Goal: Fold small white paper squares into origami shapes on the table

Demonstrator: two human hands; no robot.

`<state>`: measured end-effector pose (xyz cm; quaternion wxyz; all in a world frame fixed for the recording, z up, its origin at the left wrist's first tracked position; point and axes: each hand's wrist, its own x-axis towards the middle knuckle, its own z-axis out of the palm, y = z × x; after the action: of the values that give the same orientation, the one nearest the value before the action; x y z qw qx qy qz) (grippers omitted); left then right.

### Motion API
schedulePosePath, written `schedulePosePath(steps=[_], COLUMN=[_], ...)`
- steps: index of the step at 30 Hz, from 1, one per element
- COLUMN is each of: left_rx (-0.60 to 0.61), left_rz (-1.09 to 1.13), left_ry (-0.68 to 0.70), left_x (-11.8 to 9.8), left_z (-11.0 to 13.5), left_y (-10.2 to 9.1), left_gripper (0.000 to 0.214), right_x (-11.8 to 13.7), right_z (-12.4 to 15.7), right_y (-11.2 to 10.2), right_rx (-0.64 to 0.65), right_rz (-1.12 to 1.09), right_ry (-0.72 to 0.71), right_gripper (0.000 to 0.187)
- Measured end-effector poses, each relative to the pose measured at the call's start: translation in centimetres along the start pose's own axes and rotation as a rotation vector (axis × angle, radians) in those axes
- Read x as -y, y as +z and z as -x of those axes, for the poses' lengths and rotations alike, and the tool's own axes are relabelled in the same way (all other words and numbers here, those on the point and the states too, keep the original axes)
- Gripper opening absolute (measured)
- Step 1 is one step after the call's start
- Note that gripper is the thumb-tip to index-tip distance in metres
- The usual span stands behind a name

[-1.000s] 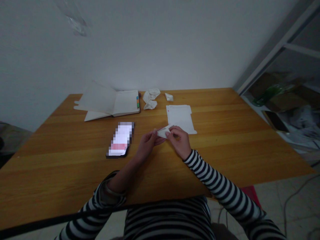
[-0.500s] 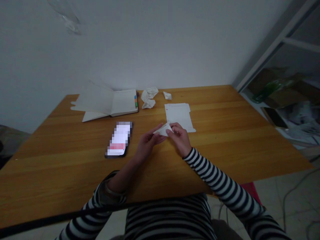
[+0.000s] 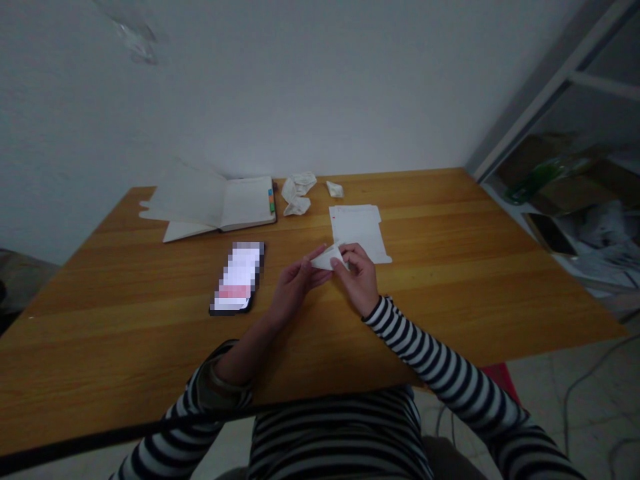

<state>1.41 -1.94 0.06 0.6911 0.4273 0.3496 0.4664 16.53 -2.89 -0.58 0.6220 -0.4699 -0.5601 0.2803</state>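
A small piece of folded white paper, roughly triangular, is held above the wooden table between both hands. My left hand is closed on its left end, thumb on top and fingers beneath. My right hand pinches the right end between thumb and fingers, hiding part of that side. Just behind the hands a flat white sheet with uneven edges lies on the table. To the left of my left hand rests a phone with its screen lit and blurred out.
An open notebook with coloured tabs lies at the back left. Crumpled paper and a small folded paper piece sit near the wall. Beyond the right edge of the wooden table, a shelf holds a dark phone and clutter.
My left thumb has drawn back a little toward the left, so more of the folded paper's left point shows. Both hands still hold it in nearly the same place.
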Motion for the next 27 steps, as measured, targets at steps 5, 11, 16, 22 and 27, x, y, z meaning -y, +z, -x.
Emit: schedulePosePath(steps=[5, 11, 16, 22, 27], left_rx=[-0.241, -0.425, -0.433, -0.405, -0.396], left_rz=[-0.354, -0.444, -0.404, -0.158, -0.05], left_ry=[0.16, 0.275, 0.309, 0.137, 0.06], left_x=[-1.0, -1.3, -1.0, -0.8, -0.6], left_z=[0.2, 0.3, 0.3, 0.1, 0.2], left_y=[0.1, -0.1, 0.1, 0.1, 0.0], left_gripper=[0.028, 0.016, 0.014, 0.028, 0.046], right_x=[0.2, 0.8, 1.3, 1.6, 1.6], right_z=[-0.3, -0.3, 0.0, 0.2, 0.5], right_y=[-0.6, -0.8, -0.7, -0.7, -0.6], right_rx=[-0.008, -0.022, -0.035, -0.02, -0.097], right_rz=[-0.01, 0.02, 0.092, 0.202, 0.264], right_ry=[0.006, -0.065, -0.138, -0.222, -0.211], right_gripper=[0.022, 0.021, 0.021, 0.02, 0.015])
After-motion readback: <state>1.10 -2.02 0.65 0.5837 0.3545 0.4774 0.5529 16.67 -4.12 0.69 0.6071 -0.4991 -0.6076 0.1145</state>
